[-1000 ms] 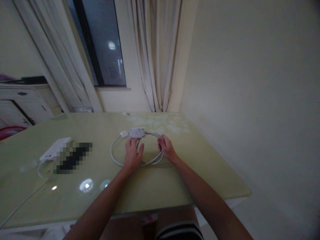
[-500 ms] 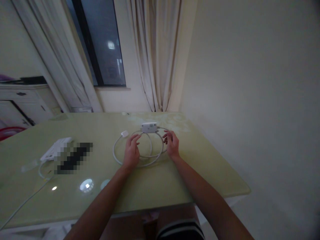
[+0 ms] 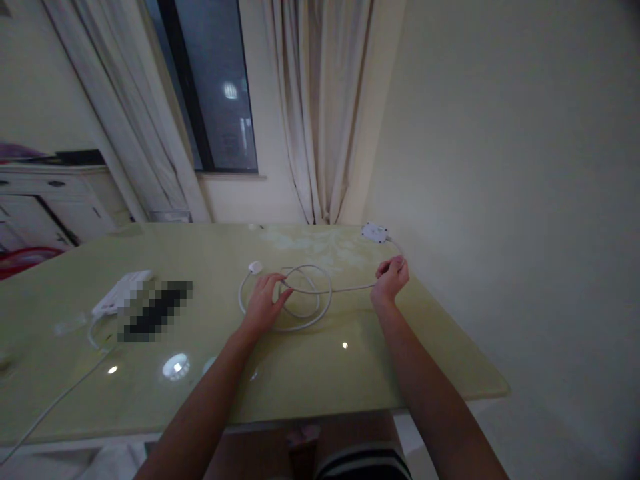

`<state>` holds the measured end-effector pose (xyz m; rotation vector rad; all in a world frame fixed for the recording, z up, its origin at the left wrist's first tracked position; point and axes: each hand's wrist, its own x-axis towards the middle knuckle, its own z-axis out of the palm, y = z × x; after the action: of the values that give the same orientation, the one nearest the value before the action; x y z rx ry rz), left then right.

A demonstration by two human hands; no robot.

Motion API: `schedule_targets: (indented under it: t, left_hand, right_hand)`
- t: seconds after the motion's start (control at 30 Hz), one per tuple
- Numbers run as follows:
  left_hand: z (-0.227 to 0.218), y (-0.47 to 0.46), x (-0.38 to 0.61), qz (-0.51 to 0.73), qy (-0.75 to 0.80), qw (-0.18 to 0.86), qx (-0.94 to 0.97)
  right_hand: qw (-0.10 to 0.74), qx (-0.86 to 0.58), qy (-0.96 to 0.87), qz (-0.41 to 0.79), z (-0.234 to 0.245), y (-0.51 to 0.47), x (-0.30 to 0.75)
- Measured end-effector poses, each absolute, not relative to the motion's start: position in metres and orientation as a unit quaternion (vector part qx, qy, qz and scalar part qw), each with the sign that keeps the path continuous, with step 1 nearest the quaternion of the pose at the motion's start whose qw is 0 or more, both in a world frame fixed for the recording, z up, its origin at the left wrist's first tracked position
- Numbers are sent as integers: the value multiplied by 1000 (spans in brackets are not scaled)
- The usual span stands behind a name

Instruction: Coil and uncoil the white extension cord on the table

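Right of a power strip (image 3: 114, 300), left fingers (image 3: 274, 284) spread on cable (image 3: 320, 313), right fingers (image 3: 388, 269) pinching it.

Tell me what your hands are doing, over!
Left hand open on coiled white cable. Right hand shut on same cable near its white box. Power strip off left, apart.

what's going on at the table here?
A person is handling a white cable on the green table. The left hand rests on its loose loops near the plug; the right hand grips a stretch running straight to the right, toward the small white box at the far corner. Another white strip lies at left.
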<state>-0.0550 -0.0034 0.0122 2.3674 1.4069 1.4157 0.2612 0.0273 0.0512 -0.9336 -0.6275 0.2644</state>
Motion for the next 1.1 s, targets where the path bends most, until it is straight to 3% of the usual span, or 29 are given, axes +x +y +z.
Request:
schedule_targets:
  t: [0.23,0.43,0.63,0.83,0.93,1.1]
  left_hand:
    - [10,-5,-60,355,480,86,798]
    - [14,-29,-22,256,344,64,901]
    - [7,-26,-22,272,457,66,845]
    - [16,-30,-27,205,379,44,901]
    - [23,-27,-30,259,485,32,834]
    - [32,-17,-57,478,610,-1,632]
  right_hand:
    - [858,-431,-267,86,48,29,285]
    - [846,-414,-280,183,45,26,250]
    - [811,-381,-315,311,42,21,220]
    - [798,-345,-367,330,47,15,218]
    - [778,-339,-428,311,47,8,219]
    - [691,-349,-589,234,41,-8,215]
